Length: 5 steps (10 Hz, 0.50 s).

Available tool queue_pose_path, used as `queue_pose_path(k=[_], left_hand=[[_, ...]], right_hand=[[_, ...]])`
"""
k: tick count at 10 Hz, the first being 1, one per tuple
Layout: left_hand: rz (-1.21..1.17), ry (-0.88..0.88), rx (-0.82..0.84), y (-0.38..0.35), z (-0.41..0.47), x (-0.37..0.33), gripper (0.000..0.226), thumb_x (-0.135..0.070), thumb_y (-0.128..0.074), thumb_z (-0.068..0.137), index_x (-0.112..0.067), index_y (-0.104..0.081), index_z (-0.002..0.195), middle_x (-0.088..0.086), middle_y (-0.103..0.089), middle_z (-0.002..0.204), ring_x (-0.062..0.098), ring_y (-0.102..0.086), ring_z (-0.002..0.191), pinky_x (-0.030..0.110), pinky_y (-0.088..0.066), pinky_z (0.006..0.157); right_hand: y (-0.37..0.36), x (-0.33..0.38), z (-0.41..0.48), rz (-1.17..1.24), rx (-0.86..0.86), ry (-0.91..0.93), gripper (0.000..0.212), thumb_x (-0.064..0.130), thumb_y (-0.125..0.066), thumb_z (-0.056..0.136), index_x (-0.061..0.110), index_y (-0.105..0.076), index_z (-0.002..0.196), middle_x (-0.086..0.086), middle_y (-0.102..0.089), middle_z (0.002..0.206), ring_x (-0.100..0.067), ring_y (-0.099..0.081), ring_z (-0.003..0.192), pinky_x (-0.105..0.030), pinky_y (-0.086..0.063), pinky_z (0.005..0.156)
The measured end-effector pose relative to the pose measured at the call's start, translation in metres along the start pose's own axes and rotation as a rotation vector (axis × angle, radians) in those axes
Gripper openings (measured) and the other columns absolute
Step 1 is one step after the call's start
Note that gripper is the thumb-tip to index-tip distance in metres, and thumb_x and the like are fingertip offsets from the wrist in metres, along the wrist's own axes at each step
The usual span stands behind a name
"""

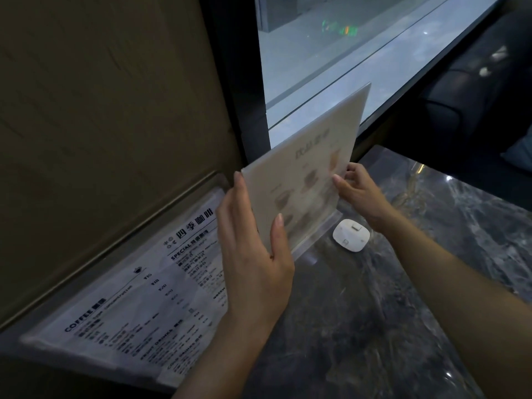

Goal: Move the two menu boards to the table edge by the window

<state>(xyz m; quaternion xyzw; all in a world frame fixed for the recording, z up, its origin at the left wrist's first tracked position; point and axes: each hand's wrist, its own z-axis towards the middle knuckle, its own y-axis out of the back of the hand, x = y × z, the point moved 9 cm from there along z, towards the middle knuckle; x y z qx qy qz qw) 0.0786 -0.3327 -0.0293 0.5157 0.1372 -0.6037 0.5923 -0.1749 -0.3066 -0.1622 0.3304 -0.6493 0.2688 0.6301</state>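
A pale drinks menu board (311, 168) in a clear acrylic stand is upright on the dark marble table (374, 298), close to the window. My left hand (253, 254) grips its near edge, thumb on the front. My right hand (357, 191) holds its far edge. A second, larger coffee menu board (138, 295) with black print leans against the brown wall on the left, behind my left hand, which hides part of it.
A small white rounded square device (351, 234) lies on the table just right of the stand's base. The window (345, 67) runs along the back. A dark seat (475, 90) is at the right beyond the table.
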Motion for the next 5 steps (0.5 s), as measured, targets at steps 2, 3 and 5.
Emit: queue_pose_path(k=[2,3,5], left_hand=[[0.012,-0.040,-0.004,0.000,0.000,-0.003,0.071,-0.030,-0.047,0.089,-0.048,0.002,0.137,-0.017,-0.016,0.135,0.018,-0.036,0.130,0.029,-0.039,0.099],[0.044,-0.058,-0.008,0.000,-0.001,-0.004,0.070,-0.029,-0.047,0.089,-0.043,0.000,0.138,-0.003,-0.020,0.144,0.017,-0.031,0.133,0.027,-0.035,0.101],[0.057,-0.164,-0.177,0.018,-0.006,-0.024,0.056,-0.018,-0.050,0.090,-0.014,-0.024,0.139,0.009,-0.026,0.142,0.010,-0.022,0.133,0.008,-0.023,0.107]], right_hand=[[-0.001,0.002,-0.006,-0.010,-0.006,0.001,0.043,0.031,-0.053,0.090,0.017,-0.041,0.128,0.009,-0.058,0.111,0.002,-0.059,0.095,-0.009,-0.050,0.066],[-0.002,0.007,-0.008,-0.042,-0.006,0.013,0.041,0.033,-0.054,0.089,0.023,-0.042,0.128,0.007,-0.059,0.114,0.001,-0.059,0.099,-0.010,-0.051,0.069],[0.011,0.025,-0.020,-0.336,-0.091,0.068,0.056,0.042,-0.056,0.085,0.029,-0.034,0.135,0.014,-0.053,0.120,0.003,-0.050,0.107,-0.018,-0.040,0.085]])
